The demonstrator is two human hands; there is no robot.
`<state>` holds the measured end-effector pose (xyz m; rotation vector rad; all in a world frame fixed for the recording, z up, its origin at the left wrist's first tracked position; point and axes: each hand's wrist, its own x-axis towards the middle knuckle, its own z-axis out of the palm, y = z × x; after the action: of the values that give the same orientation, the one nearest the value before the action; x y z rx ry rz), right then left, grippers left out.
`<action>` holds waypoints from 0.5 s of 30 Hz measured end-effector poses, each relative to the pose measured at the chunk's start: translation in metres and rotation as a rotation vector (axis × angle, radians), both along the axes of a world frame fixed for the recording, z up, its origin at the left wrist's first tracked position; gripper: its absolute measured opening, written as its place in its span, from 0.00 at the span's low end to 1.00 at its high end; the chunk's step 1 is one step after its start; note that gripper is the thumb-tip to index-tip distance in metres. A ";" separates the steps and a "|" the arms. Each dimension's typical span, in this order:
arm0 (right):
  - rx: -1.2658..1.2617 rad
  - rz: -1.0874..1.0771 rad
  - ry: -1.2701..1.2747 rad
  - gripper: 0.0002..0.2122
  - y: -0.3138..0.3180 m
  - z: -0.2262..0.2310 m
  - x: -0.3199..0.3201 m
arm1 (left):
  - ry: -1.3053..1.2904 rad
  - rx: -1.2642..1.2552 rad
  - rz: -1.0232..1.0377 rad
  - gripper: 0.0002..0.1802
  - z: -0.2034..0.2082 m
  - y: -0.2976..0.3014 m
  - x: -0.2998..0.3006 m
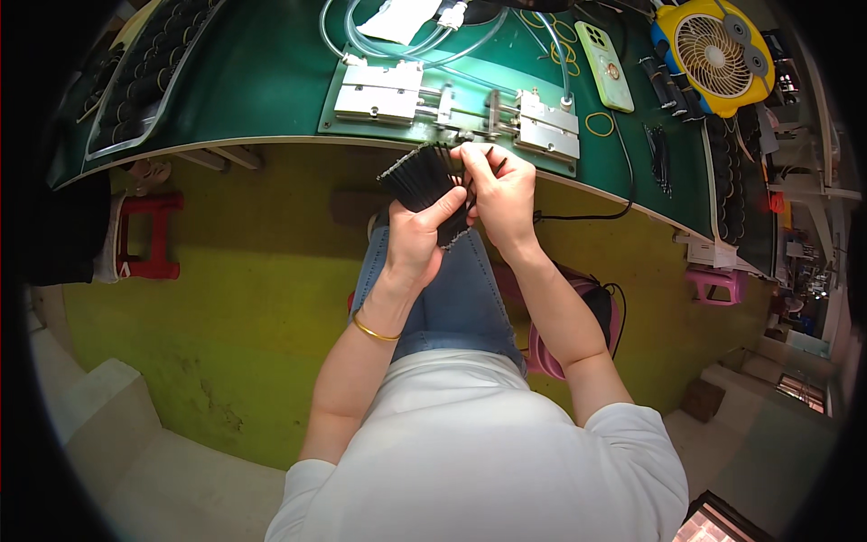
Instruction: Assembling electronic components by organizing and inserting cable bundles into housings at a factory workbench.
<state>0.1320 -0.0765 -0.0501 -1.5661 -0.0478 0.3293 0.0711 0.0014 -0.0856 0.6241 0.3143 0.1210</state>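
The fingers (449, 204) of the left hand (417, 237) are wrapped tight around a fanned bundle of thin black rods (423, 178), thumb pressed across the front. The right hand (502, 191) has its fingers pinched together on the upper ends of a few rods at the bundle's right side. The bundle sits in front of the person's lap, just at the near edge of the green table (271, 81), right below a metal fixture (456, 108) made of two silvery blocks joined by rails. Clear tubes (397, 45) loop away from the fixture. Further right on the table lie a pale green phone (605, 65) and a yellow fan (713, 54). At the far left is a tray of dark pieces (144, 72). A red stool (149, 233) stands on the yellow-green floor.
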 end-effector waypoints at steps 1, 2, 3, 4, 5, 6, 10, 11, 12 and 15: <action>0.000 -0.001 0.001 0.09 0.000 0.000 0.000 | -0.007 -0.006 -0.001 0.07 0.000 -0.001 0.001; 0.009 -0.010 0.013 0.09 0.000 -0.001 0.001 | -0.013 -0.012 -0.002 0.06 -0.001 -0.001 0.001; 0.018 -0.020 0.026 0.09 0.000 -0.001 0.002 | -0.012 -0.012 -0.003 0.06 -0.001 -0.001 0.001; 0.026 -0.030 0.038 0.09 0.000 -0.002 0.002 | -0.012 -0.012 -0.004 0.07 -0.001 -0.001 0.002; 0.026 -0.031 0.039 0.09 0.000 -0.002 0.003 | -0.012 -0.012 -0.004 0.07 -0.001 -0.001 0.003; 0.027 -0.032 0.039 0.09 0.000 -0.003 0.003 | -0.013 -0.012 -0.005 0.07 -0.001 0.000 0.003; 0.036 -0.038 0.038 0.09 -0.001 -0.004 0.004 | -0.010 -0.011 -0.011 0.07 0.000 0.000 0.004; 0.044 -0.042 0.037 0.09 -0.001 -0.004 0.004 | -0.009 -0.010 -0.011 0.07 -0.001 0.000 0.004; 0.052 -0.045 0.036 0.09 0.000 -0.005 0.004 | -0.011 -0.006 -0.007 0.07 -0.001 0.000 0.005; 0.059 -0.040 0.046 0.09 -0.002 -0.007 0.006 | -0.015 0.002 0.000 0.07 -0.001 -0.001 0.005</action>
<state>0.1377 -0.0783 -0.0568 -1.4990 0.0092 0.3295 0.0762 0.0006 -0.0863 0.6249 0.3000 0.1262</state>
